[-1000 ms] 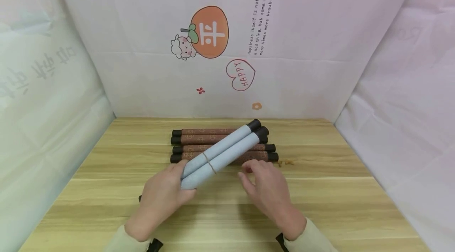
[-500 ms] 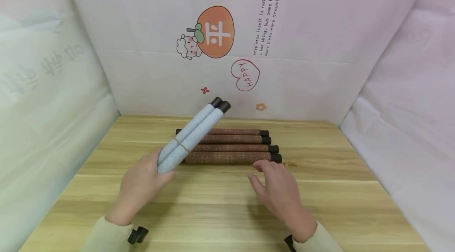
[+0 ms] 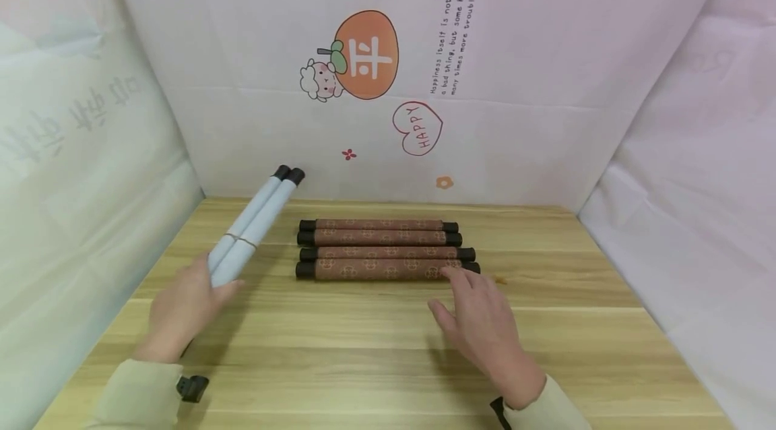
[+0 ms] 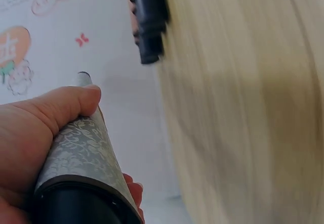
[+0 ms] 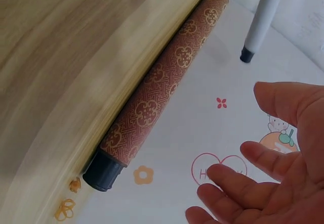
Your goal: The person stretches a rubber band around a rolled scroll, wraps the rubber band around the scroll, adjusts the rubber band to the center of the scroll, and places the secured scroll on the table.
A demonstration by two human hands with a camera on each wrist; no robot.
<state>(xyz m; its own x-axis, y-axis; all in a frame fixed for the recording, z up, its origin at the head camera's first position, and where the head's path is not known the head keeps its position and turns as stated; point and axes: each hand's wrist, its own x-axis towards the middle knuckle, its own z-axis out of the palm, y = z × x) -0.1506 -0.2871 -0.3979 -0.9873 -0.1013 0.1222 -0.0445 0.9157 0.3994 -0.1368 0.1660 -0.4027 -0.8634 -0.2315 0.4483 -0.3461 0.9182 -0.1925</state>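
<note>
Left hand [image 3: 184, 305] is gripping a pair of pale scrolls [image 3: 261, 224] — fingers wrapping around the near end, thumb lying along the paper in the left wrist view. The pair is tilting up and away at the left side, held above the surface [image 3: 339, 349], with a thin string [image 3: 241, 239] circling both rolls and black end caps [image 3: 294, 176] standing out against the back sheet [image 3: 515, 113]. A light floral pattern is showing close up.

Right hand [image 3: 485, 322] is holding nothing; its fingers are extending, spread and slightly bent, near the right end of the closest brown scroll. The head view has a fingertip overlapping that scroll, but the right wrist view is showing the fingers apart from it.

Four brown scrolls [image 3: 376, 237] are lying crosswise on the surface in two pairs, one behind the other, gold motifs on the rolls and black ends at both sides. Small orange loops [image 5: 64, 210] are sitting just beside their right end. The back sheet is carrying orange fruit prints, lettering and a red heart [image 3: 418, 128]. Both arms are wearing cream sleeves [image 3: 136, 393] — black wrist devices [image 3: 192, 387] are showing at the cuffs.
</note>
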